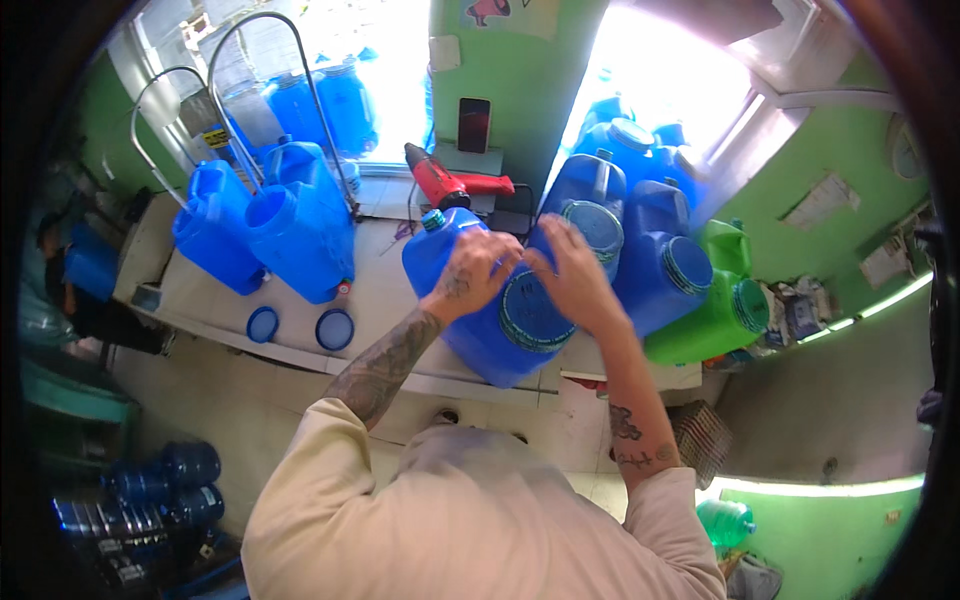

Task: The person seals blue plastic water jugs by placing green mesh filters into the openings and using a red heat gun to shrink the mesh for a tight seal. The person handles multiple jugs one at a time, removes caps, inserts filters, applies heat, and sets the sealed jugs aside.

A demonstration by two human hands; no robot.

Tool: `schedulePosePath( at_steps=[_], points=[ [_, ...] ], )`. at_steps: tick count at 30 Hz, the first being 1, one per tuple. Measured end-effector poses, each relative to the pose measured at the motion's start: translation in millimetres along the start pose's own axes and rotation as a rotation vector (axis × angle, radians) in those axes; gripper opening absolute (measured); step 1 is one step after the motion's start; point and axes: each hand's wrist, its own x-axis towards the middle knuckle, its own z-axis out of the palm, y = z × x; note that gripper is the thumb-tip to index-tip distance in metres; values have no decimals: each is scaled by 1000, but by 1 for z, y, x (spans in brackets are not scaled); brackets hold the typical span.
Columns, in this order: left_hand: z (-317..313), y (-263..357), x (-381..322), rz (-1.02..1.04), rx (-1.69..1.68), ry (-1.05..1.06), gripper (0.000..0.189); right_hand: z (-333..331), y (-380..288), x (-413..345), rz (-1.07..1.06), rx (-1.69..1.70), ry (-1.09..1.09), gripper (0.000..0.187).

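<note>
A blue plastic jug (480,337) stands at the bench's front edge, its wide round lid (536,311) towards me and a small green-banded cap (433,220) at the far end. Over its top, my left hand (480,270) has bent fingers; whether anything thin is between them is hidden. My right hand (574,277) hovers by the lid's far right side, thumb spread from the fingers, with nothing visible in it. The fingertips of both hands nearly meet above the jug. Beyond them lies a red heat gun (450,184).
Left on the bench (210,300) are two uncapped blue jugs (304,225) under curved metal filling pipes (259,22), and two loose blue lids (334,330). More blue jugs (660,262) and a green jug (712,315) stand right. A phone (474,125) leans against the wall.
</note>
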Motion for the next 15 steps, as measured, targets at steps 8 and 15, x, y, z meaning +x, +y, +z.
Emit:
schedulePosePath(
  at_steps=[8,15],
  points=[
    [-15,-67,10,0,439,0,38,42,31,-33,128,115,-195,46],
    [-19,-73,15,170,456,-141,40,40,19,-29,218,222,-72,32]
  ],
)
